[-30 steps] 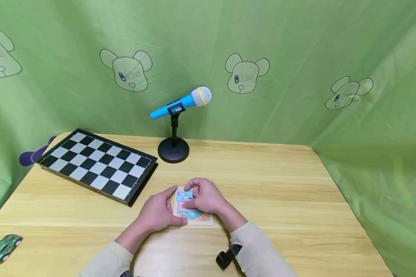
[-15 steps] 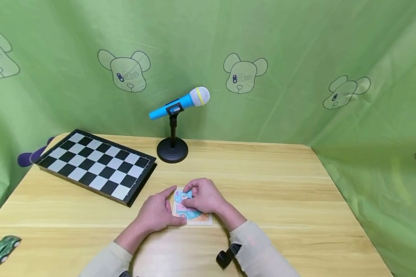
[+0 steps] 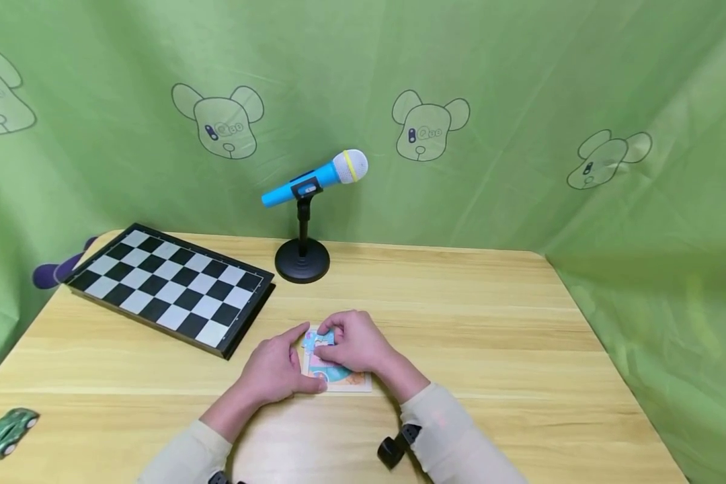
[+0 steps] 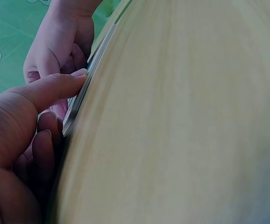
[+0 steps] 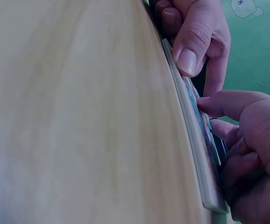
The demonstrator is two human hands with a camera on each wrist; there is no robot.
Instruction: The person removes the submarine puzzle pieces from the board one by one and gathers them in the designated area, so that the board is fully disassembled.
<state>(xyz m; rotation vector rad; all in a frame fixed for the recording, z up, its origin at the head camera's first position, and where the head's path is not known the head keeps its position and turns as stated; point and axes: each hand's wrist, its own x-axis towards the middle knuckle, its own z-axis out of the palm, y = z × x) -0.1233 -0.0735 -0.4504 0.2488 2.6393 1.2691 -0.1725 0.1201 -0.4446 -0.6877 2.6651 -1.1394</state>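
Observation:
A small jigsaw puzzle board (image 3: 347,388) with a pale rim lies flat in the head view, its picture blue, pink and orange. My left hand (image 3: 273,371) holds its left side, thumb on the near edge and index finger at the far left corner. Over the picture, my right hand (image 3: 361,344) pinches at a puzzle piece (image 3: 310,341) with thumb and index finger. That piece's edge juts over the left rim. In the right wrist view the board (image 5: 191,135) appears edge-on, the right thumb touching its top. The right hand covers much of the picture.
Behind to the left lies a black-and-white chessboard (image 3: 175,286). A blue toy microphone (image 3: 314,180) stands on a black stand (image 3: 302,261) at the back. A green toy car (image 3: 7,432) sits at the front left of the wooden table (image 3: 490,336). Green curtains surround it.
The right thumb and fingers have shifted slightly left, and a blue piece now overlaps the board's left rim. The left hand stays in place.

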